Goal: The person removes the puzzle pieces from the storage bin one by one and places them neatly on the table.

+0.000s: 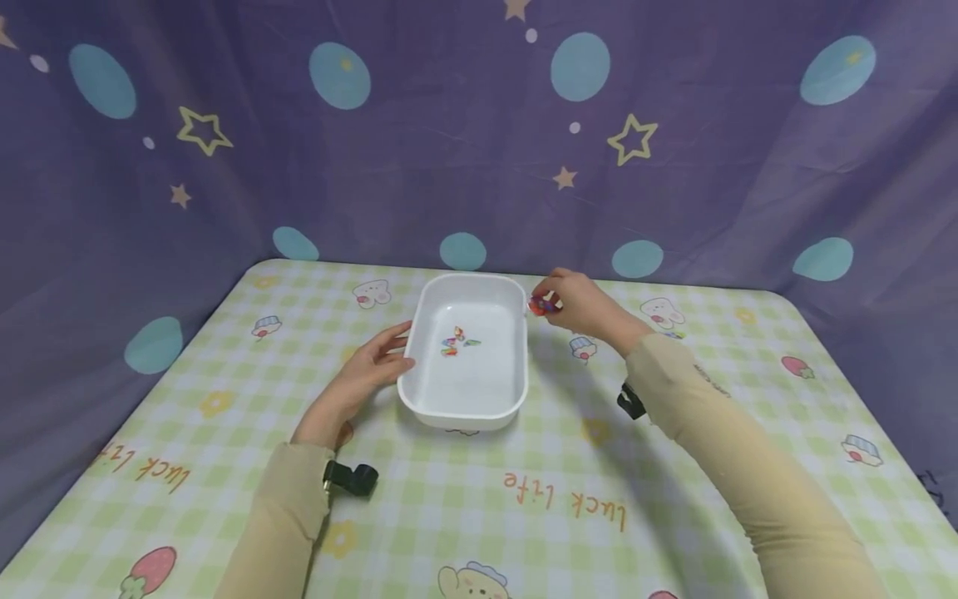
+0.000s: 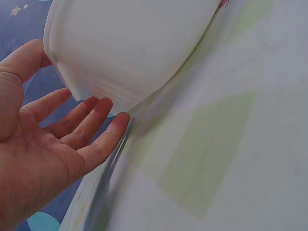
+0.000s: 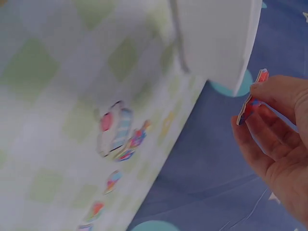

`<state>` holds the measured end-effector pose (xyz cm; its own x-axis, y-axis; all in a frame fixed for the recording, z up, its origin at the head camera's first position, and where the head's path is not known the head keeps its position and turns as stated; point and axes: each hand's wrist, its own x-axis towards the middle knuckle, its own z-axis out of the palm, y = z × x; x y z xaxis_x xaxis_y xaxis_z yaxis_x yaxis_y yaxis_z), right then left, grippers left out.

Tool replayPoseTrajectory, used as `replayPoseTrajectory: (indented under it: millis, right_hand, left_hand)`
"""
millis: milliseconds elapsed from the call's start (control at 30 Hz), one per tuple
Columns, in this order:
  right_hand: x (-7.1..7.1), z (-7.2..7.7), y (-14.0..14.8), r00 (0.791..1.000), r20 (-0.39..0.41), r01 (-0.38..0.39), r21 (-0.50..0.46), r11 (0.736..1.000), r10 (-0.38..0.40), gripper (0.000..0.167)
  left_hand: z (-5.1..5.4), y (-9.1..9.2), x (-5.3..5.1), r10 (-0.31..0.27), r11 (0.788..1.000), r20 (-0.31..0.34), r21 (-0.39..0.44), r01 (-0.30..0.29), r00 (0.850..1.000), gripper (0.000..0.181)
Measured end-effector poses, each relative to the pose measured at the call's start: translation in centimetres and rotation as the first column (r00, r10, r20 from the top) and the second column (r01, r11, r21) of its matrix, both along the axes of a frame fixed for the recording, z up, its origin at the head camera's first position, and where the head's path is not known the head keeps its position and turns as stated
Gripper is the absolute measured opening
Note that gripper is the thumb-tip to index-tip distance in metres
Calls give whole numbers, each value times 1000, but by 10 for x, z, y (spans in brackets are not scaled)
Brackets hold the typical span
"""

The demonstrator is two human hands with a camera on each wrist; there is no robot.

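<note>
A white rectangular tub (image 1: 464, 398) with rounded corners stands on the table, several small colourful flat pieces (image 1: 450, 351) lying on its floor. My left hand (image 1: 368, 366) holds the tub's left side, thumb over the rim; fingertips touch the outer wall in the left wrist view. Just outside the tub's right rim, above the cloth, my right hand (image 1: 576, 301) pinches a thin red and blue piece (image 3: 251, 102) with a pale edge between thumb and fingers. What the piece depicts is not clear.
More small colourful pieces (image 3: 113, 181) lie in a loose row on the checked tablecloth (image 1: 464, 474), to the tub's right. Another piece (image 1: 674, 334) shows beside the right forearm. A purple patterned curtain (image 1: 479, 150) hangs behind the table's far edge.
</note>
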<state>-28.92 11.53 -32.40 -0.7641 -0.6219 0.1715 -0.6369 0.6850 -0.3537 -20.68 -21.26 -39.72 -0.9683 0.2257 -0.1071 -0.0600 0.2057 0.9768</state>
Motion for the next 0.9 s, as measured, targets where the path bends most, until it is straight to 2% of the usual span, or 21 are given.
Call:
replayPoseTrajectory:
  millis: [233,633,900]
  right_hand:
    - [3,-15,18,999,-14,33,23,999,-33,28]
    - [8,-46,33,996,54,73,78,994,-77,29]
    - [7,-61,41,997,28,71,94,993,-74,33]
  left_hand:
    - [2,-1,2,15,1000,5,-12,-15,1000,64]
    - [2,0,2,14,1000,9,-4,-14,1000,64]
    - [2,1,1,9,1000,6,2,-9,1000,64]
